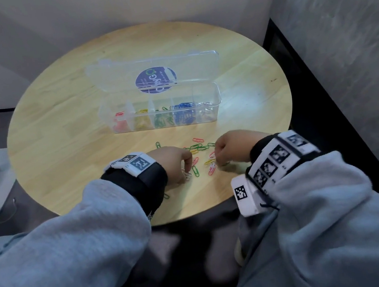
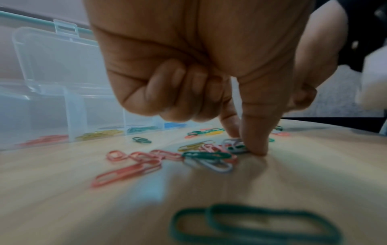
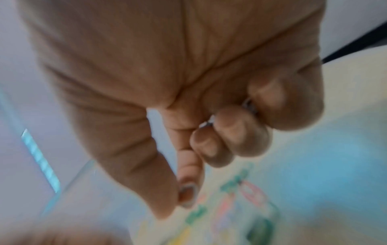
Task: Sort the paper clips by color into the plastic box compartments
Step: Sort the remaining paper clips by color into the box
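The clear plastic box (image 1: 216,96) stood open on the round wooden table (image 1: 59,117), its compartments holding red, yellow, green, blue and white clips. The loose paper clips (image 1: 199,153) lay just nearer than the box. The left hand (image 1: 171,162) pinched a white paper clip (image 2: 234,145) there against the tabletop. Beside it, the right hand (image 3: 188,92) pinched another white clip (image 3: 187,195), fingers curled.

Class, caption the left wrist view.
Left hand pinches a silver paper clip among scattered coloured clips on the wooden table.
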`<state>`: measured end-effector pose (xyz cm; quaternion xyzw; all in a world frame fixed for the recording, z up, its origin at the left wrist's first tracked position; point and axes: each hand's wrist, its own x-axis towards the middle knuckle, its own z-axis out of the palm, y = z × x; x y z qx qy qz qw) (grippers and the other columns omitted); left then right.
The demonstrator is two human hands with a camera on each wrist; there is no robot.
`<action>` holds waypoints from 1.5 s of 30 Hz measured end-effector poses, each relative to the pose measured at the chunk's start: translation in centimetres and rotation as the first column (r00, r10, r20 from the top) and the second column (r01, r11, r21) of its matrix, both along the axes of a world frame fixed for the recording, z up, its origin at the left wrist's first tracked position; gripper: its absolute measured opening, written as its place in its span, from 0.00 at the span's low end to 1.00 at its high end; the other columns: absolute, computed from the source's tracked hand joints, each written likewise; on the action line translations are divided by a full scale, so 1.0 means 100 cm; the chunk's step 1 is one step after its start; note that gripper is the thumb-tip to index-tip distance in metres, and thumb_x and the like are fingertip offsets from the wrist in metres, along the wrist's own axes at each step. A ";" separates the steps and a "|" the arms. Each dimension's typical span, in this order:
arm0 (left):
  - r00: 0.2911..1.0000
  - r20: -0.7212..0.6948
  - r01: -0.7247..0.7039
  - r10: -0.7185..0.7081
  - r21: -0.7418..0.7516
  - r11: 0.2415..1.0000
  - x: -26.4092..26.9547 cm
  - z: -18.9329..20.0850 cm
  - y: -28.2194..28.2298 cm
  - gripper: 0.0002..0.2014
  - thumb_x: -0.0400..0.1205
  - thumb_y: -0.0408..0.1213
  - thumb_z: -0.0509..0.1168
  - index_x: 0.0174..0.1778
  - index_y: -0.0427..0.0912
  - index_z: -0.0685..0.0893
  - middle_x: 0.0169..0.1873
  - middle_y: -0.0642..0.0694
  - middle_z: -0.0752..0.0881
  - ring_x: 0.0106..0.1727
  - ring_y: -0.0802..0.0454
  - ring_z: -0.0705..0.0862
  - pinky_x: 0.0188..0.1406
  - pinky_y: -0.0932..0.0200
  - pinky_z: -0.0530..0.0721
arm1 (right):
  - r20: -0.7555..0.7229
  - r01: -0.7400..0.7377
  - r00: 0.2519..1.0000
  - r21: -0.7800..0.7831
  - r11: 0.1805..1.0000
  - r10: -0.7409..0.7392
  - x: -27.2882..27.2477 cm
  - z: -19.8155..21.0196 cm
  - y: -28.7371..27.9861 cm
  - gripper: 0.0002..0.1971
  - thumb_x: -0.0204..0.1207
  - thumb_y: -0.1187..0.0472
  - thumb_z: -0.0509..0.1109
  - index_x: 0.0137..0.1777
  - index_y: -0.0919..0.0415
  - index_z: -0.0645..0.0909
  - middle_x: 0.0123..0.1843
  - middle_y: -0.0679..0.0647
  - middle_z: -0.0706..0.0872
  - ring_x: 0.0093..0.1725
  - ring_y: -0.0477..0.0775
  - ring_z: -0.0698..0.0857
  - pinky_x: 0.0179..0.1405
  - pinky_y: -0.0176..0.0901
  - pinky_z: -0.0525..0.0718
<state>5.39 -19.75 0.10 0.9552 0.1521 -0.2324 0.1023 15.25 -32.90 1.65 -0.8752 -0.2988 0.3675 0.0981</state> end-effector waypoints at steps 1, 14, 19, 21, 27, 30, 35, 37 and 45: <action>1.000 -0.003 0.007 -0.007 -0.002 1.000 0.000 0.000 0.001 0.07 0.77 0.39 0.68 0.49 0.51 0.80 0.42 0.52 0.80 0.44 0.50 0.77 0.27 0.62 0.67 | -0.050 0.073 0.996 0.061 0.995 -0.070 0.006 0.006 -0.002 0.09 0.76 0.62 0.65 0.34 0.56 0.76 0.30 0.51 0.76 0.29 0.49 0.73 0.27 0.36 0.71; 1.000 -0.027 0.004 -0.003 0.041 0.999 0.005 0.006 -0.008 0.05 0.76 0.37 0.64 0.44 0.51 0.79 0.32 0.55 0.74 0.36 0.54 0.73 0.24 0.62 0.64 | -0.498 0.625 0.743 0.279 0.729 -0.447 0.021 0.013 -0.005 0.08 0.74 0.70 0.56 0.34 0.63 0.71 0.30 0.57 0.76 0.25 0.51 0.74 0.18 0.34 0.68; 0.999 0.023 -0.040 0.040 0.012 0.999 0.006 0.003 -0.004 0.02 0.77 0.38 0.62 0.42 0.51 0.79 0.30 0.56 0.75 0.31 0.58 0.72 0.24 0.62 0.65 | -0.386 0.501 0.832 0.209 0.840 -0.400 0.017 0.009 -0.001 0.08 0.76 0.71 0.55 0.40 0.65 0.74 0.33 0.58 0.78 0.28 0.53 0.75 0.21 0.35 0.71; 0.997 0.035 -0.073 0.074 -0.040 0.997 0.006 0.003 0.000 0.02 0.77 0.38 0.63 0.41 0.51 0.78 0.29 0.56 0.76 0.31 0.57 0.74 0.25 0.62 0.66 | -0.258 0.370 0.912 0.185 0.910 -0.318 0.014 0.008 -0.001 0.06 0.75 0.69 0.58 0.43 0.64 0.77 0.34 0.58 0.79 0.32 0.55 0.76 0.25 0.37 0.72; 0.915 0.117 -0.291 0.386 -0.469 0.834 0.000 0.020 0.028 0.04 0.78 0.40 0.66 0.38 0.48 0.83 0.29 0.54 0.78 0.30 0.57 0.73 0.29 0.64 0.69 | 0.013 0.106 0.994 0.080 0.991 -0.107 0.007 -0.001 0.005 0.08 0.73 0.68 0.66 0.42 0.53 0.79 0.33 0.44 0.77 0.31 0.44 0.74 0.23 0.34 0.69; 0.762 0.018 -0.434 0.648 -0.728 0.531 -0.003 0.032 0.042 0.11 0.79 0.33 0.63 0.31 0.46 0.77 0.25 0.50 0.71 0.24 0.55 0.65 0.23 0.66 0.64 | 0.052 0.064 0.996 0.037 0.997 -0.066 0.009 -0.005 0.011 0.11 0.72 0.70 0.67 0.42 0.50 0.80 0.38 0.43 0.76 0.39 0.47 0.77 0.27 0.33 0.70; 0.619 -0.183 -0.450 0.764 -0.879 0.154 -0.014 0.040 0.056 0.11 0.78 0.29 0.57 0.29 0.43 0.71 0.24 0.49 0.72 0.17 0.58 0.69 0.13 0.71 0.64 | 0.062 0.010 0.998 -0.007 1.000 -0.010 0.009 -0.007 0.015 0.10 0.72 0.70 0.70 0.45 0.53 0.79 0.36 0.43 0.75 0.44 0.51 0.77 0.27 0.33 0.69; 0.594 -0.238 -0.443 0.768 -0.894 0.066 -0.017 0.040 0.057 0.11 0.78 0.28 0.55 0.29 0.42 0.71 0.22 0.48 0.77 0.16 0.58 0.72 0.13 0.73 0.67 | 0.072 0.001 0.997 -0.016 1.000 0.000 0.008 -0.008 0.016 0.08 0.72 0.69 0.70 0.44 0.54 0.79 0.36 0.44 0.76 0.45 0.51 0.77 0.28 0.33 0.70; 0.548 -0.359 -0.473 0.756 -0.878 -0.074 -0.024 0.035 0.052 0.11 0.76 0.27 0.52 0.30 0.42 0.72 0.19 0.48 0.78 0.17 0.58 0.72 0.13 0.74 0.66 | 0.066 0.007 0.998 -0.017 1.000 -0.006 0.008 -0.011 0.017 0.04 0.73 0.67 0.68 0.43 0.57 0.78 0.47 0.53 0.82 0.46 0.54 0.78 0.31 0.35 0.73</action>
